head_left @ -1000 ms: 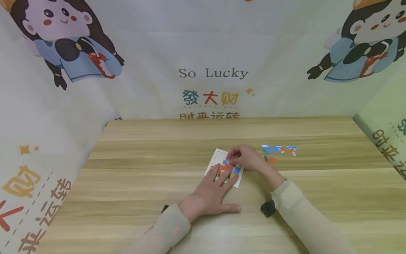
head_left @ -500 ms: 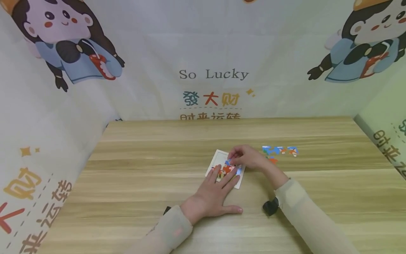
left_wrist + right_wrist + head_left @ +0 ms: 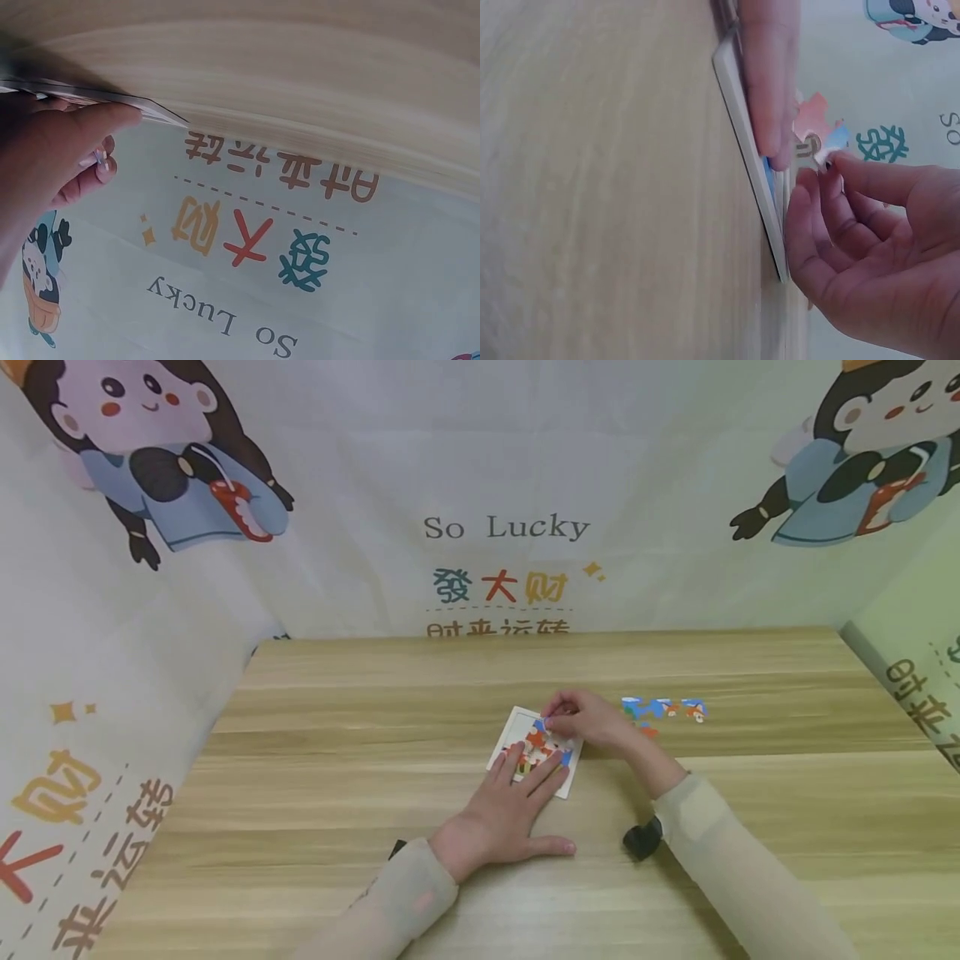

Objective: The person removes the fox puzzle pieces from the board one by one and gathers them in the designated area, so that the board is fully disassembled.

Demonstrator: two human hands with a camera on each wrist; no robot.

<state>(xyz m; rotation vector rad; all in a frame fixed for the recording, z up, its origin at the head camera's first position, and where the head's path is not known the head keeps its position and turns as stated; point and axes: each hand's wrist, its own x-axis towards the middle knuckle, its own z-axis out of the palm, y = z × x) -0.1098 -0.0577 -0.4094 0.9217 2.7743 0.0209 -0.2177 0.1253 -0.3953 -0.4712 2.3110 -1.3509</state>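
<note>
**My right grip (image 3: 592,722) pinches a puzzle piece (image 3: 814,120) over the white board (image 3: 512,731)**

I hold the puzzle piece between the thumb and fingertips of my right grip. It shows orange, blue and white, and it is tilted up over the board; my left fingers hide whether its lower side touches. I cannot tell if it is one piece or a couple joined.

My left grip (image 3: 495,822) lies over the near part of the board, fingers straight and spread, gripping nothing, with the thumb stretched out to the right.

The board lies askew on the wood-grain surface (image 3: 337,735), between its left and right edges and well in from the far edge. Fitted pieces (image 3: 566,757) in orange, blue and white show between and beyond my left fingers, while the far left part of the board is bare white.

Loose pieces (image 3: 658,708), mostly blue with some orange, lie right of the board, toward the far right corner of the surface. My right forearm crosses in from the near edge in a pale sleeve (image 3: 742,860). Past the far edge hangs a pale backdrop (image 3: 352,527) lettered "So Lucky".
</note>
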